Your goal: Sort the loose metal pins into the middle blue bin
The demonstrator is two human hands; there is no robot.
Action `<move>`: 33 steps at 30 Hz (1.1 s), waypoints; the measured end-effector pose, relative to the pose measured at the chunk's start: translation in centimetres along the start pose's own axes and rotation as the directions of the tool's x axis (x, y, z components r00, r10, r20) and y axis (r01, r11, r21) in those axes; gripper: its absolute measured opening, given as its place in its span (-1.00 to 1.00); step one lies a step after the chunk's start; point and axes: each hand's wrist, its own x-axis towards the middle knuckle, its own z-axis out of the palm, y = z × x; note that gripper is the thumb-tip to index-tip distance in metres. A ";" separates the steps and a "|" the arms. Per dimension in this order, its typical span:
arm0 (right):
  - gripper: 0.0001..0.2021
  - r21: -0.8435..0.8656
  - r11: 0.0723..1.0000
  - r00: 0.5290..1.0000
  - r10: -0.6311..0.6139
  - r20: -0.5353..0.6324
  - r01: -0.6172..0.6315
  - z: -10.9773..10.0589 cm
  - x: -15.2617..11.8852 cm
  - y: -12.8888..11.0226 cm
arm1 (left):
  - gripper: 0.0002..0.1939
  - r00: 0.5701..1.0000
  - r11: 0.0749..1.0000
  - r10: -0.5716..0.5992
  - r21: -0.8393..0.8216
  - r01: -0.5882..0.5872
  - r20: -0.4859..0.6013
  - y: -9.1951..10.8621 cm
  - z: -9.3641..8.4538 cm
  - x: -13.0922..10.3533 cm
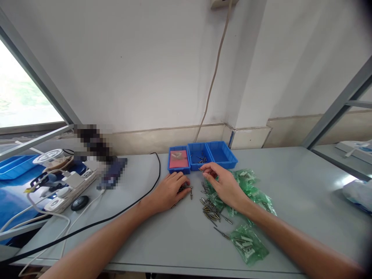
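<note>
My left hand rests low on the table with its fingers curled over several small metal pins, some of which stick out by the thumb and fingertips. Most of what it covers is hidden. My right hand is raised just in front of the blue bins and pinches one small brass-coloured metal pin between thumb and fingers. Beneath it lies a loose pile of slim metal pins, silver and brass in colour. Green plastic bags with metal and white pieces inside lie beside and below the right wrist.
At the back stand a blue bin with a pink sheet, a blue bin with several pins and another blue bin. A black cable crosses the left side. A power strip and a round black object sit farther left.
</note>
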 end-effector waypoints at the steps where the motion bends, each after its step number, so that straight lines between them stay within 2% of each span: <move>1: -0.81 0.003 1.000 1.000 0.000 -0.003 0.000 0.0 0.0 0.0 | -0.87 1.000 1.000 -0.002 0.004 0.002 0.002 0.0 0.0 0.0; 24: -0.80 -0.007 1.000 1.000 0.029 -0.001 -0.029 -0.1 -0.2 -0.8 | -0.86 1.000 1.000 0.008 0.003 -0.008 0.005 -0.5 0.4 -0.1; 33: -0.80 -0.023 1.000 1.000 -0.002 0.013 0.002 -0.1 -0.2 -0.4 | -0.84 1.000 1.000 0.010 0.001 -0.010 0.002 -0.5 0.4 -0.1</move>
